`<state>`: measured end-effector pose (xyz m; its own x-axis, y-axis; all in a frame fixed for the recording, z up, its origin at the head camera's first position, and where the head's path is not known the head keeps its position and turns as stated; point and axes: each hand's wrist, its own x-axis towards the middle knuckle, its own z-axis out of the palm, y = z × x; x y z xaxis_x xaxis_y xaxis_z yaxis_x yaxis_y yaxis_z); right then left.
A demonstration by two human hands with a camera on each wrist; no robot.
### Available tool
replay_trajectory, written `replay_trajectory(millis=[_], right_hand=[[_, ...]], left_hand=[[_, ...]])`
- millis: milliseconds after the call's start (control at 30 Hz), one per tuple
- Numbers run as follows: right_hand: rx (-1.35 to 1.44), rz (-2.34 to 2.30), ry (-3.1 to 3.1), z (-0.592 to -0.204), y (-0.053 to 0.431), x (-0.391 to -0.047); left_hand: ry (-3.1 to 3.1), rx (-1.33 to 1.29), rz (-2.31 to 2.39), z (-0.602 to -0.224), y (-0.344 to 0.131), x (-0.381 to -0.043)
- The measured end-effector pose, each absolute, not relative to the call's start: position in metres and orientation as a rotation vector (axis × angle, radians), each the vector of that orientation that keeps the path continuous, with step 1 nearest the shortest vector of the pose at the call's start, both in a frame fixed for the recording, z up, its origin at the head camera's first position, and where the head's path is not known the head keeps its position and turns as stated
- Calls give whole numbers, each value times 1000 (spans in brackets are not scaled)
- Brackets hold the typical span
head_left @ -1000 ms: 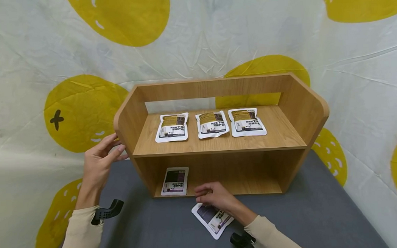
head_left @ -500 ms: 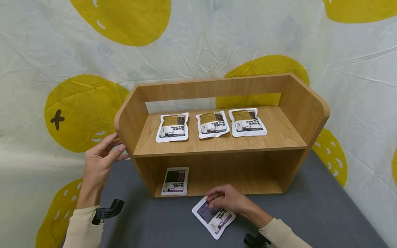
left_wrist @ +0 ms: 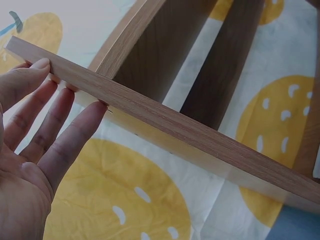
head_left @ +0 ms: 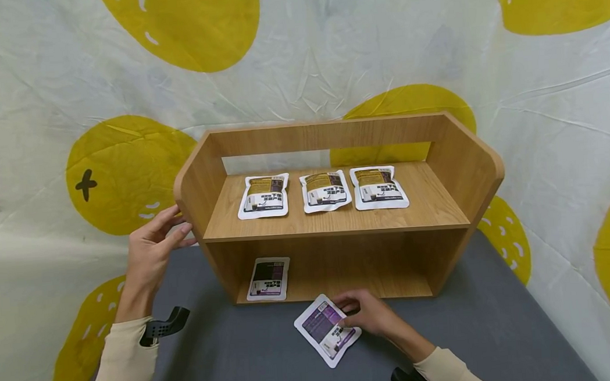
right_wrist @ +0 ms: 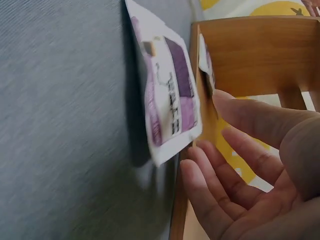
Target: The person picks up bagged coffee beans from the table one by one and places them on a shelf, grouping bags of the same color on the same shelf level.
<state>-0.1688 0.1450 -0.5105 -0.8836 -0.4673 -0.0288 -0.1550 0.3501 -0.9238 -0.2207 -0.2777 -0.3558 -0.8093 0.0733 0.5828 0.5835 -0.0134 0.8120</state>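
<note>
On the grey table, before the wooden shelf unit (head_left: 334,233), lies a white pouch (head_left: 318,328) with a purple label, turned at an angle. My right hand (head_left: 369,313) is at its right edge, fingers loosely bent. In the right wrist view, a gap shows between thumb and fingers, and the pouch (right_wrist: 172,95) sits beyond the fingertips, not gripped. With my left hand (head_left: 150,252) I touch the shelf's left side panel. The left wrist view has the thumb on the panel's edge (left_wrist: 150,112) and nearly straight fingers (left_wrist: 75,135) against its outer side.
Three white pouches with yellow-brown labels, left (head_left: 263,196), middle (head_left: 326,191) and right (head_left: 379,187), lie on the upper board. One purple-labelled pouch (head_left: 268,279) is at the left of the lower compartment. A patterned cloth (head_left: 296,51) hangs behind.
My right hand has moved rightward and slightly down, from over the loose pouch's top corner to its right edge, uncovering more of the label. The pouch and left hand stay about where they were.
</note>
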Motion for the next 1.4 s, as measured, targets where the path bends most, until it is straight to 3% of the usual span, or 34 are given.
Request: replay_trajectory(millis=[767, 1400], right_hand=[[-471, -1415, 2516, -534, 151, -148], [-299, -1770, 1934, -537, 155, -143]], left_hand=[[-1919, -667, -1858, -356, -277, -220], [-1921, -657, -1866, -356, -277, -220]])
